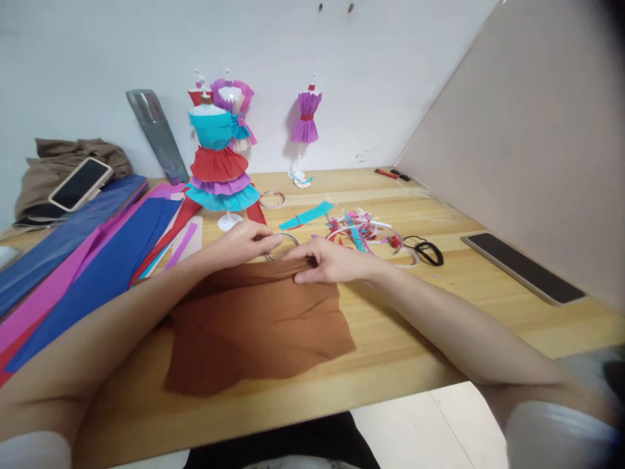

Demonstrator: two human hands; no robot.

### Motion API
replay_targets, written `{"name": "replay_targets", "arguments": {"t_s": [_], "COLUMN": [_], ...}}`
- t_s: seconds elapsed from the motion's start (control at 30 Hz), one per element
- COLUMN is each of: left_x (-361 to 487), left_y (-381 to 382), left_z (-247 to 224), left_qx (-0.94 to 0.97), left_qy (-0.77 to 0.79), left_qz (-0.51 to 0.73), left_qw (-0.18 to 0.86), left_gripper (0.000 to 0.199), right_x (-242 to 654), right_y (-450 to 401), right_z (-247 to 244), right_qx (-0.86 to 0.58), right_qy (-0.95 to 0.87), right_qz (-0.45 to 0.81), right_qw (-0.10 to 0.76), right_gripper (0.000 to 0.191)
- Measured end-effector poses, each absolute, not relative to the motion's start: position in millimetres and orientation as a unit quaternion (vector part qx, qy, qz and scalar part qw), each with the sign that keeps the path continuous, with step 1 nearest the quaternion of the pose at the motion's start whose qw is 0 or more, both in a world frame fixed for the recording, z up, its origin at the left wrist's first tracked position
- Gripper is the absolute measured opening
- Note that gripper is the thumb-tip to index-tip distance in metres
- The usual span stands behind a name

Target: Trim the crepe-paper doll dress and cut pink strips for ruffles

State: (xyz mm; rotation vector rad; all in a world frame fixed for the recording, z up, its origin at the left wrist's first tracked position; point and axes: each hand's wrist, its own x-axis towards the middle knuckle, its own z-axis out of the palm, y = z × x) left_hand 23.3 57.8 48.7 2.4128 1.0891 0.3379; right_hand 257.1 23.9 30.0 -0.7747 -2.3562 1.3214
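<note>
A sheet of brown crepe paper (263, 326) lies at the table's front, its far edge folded over. My right hand (336, 259) pinches that folded edge between thumb and fingers. At the far left part of the same edge is my left hand (244, 242), thumb pressed against the fingers; what it holds, if anything, is hidden. A thin ring (293, 238) shows between the two hands, partly covered. Just behind stands a small dress form in a tiered turquoise, red and purple paper dress (219, 166).
More dressed forms, one in purple (307, 117), stand by the wall. Paper scraps (359, 228), a turquoise strip (307, 215) and a black cord loop (430, 253) lie behind. Coloured paper sheets (107, 254), a phone (81, 184) and a bottle (159, 137) are left; a dark flat bar (525, 267) is right.
</note>
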Motion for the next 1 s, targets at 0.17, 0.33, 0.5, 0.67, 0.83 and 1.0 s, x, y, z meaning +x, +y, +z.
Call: {"name": "replay_targets", "arguments": {"t_s": [0.17, 0.33, 0.5, 0.67, 0.83, 1.0], "left_x": [16.3, 9.0, 8.4, 11.1, 5.1, -8.4], "left_y": [55.5, 59.0, 65.2, 60.2, 49.9, 51.8], "left_z": [69.4, 69.3, 62.9, 69.6, 93.3, 103.7], "left_qx": [0.886, 0.87, 0.859, 0.873, 0.891, 0.886], "left_qy": [0.394, 0.408, 0.441, 0.457, 0.429, 0.415], "left_qz": [0.013, -0.032, -0.021, 0.031, -0.013, -0.125], "left_qw": [0.244, 0.274, 0.261, 0.167, 0.149, 0.167], "left_gripper": [0.042, 0.041, 0.037, 0.049, 0.028, 0.012], "right_x": [267.4, 281.8, 286.3, 283.7, 282.6, 279.0], "right_y": [40.5, 49.7, 53.5, 55.1, 49.4, 40.6], "right_z": [22.8, 25.2, 23.8, 14.4, 23.1, 36.0], "right_qx": [-0.324, -0.325, -0.318, -0.394, -0.421, -0.366], "right_qy": [-0.783, -0.805, -0.854, -0.808, -0.839, -0.89], "right_qz": [0.484, 0.466, 0.381, 0.399, 0.279, 0.194], "right_qw": [0.219, 0.168, 0.154, 0.181, 0.203, 0.188], "right_gripper": [0.044, 0.057, 0.068, 0.06, 0.048, 0.027]}}
